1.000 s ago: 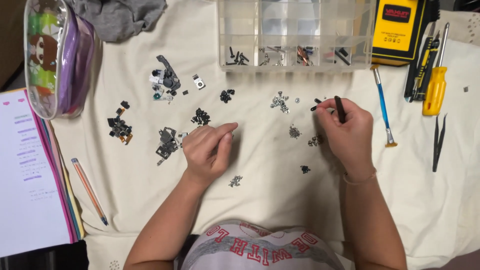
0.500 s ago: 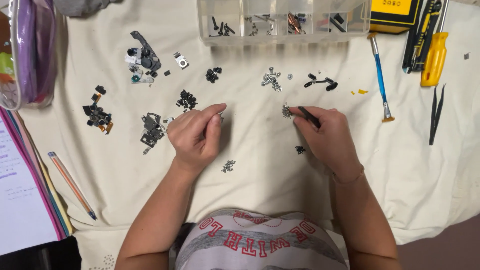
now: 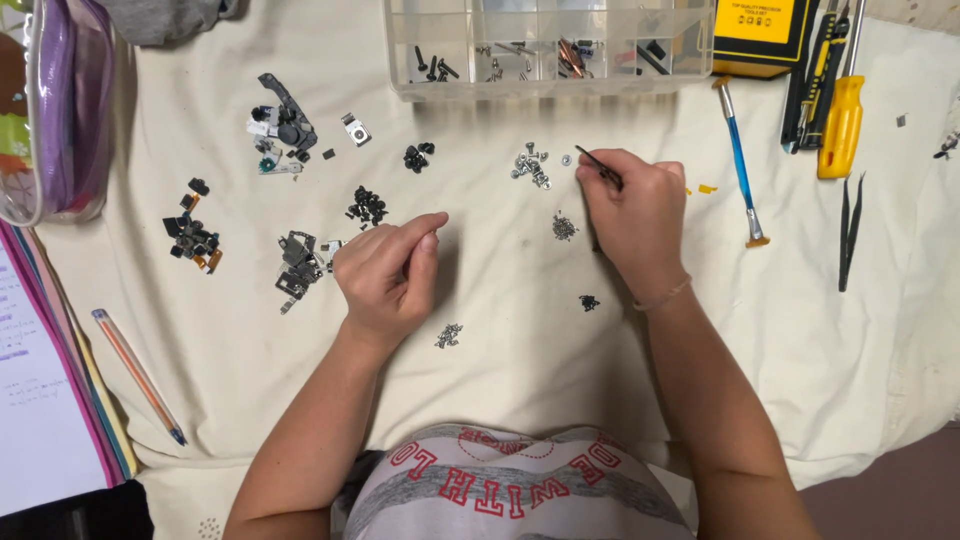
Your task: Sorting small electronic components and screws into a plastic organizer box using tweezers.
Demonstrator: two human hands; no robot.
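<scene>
My right hand [image 3: 632,212] grips thin black tweezers [image 3: 597,163], their tip pointing up-left toward a small pile of silver screws [image 3: 530,166] on the cream cloth [image 3: 500,400]. A second tiny screw heap [image 3: 564,227] lies just left of that hand. My left hand [image 3: 388,274] rests on the cloth with fingers loosely curled and forefinger stretched right; whether it pinches a tiny part I cannot tell. Small dark parts [image 3: 300,262] lie by its left side, and a screw cluster [image 3: 448,336] lies below it.
A clear compartment box [image 3: 548,48] holding screws stands at the top. Right of it are a yellow-black case [image 3: 760,35], a yellow-handled screwdriver [image 3: 840,125], a blue tool [image 3: 740,165] and black tweezers [image 3: 850,230]. Left: more part piles [image 3: 283,128], a pencil [image 3: 138,375], a pouch [image 3: 55,110], notebooks [image 3: 40,400].
My right hand with the tweezers dropped toward the lower screw heap, then rose up-left to the silver screw pile. The left hand stayed put. The camera view shifted.
</scene>
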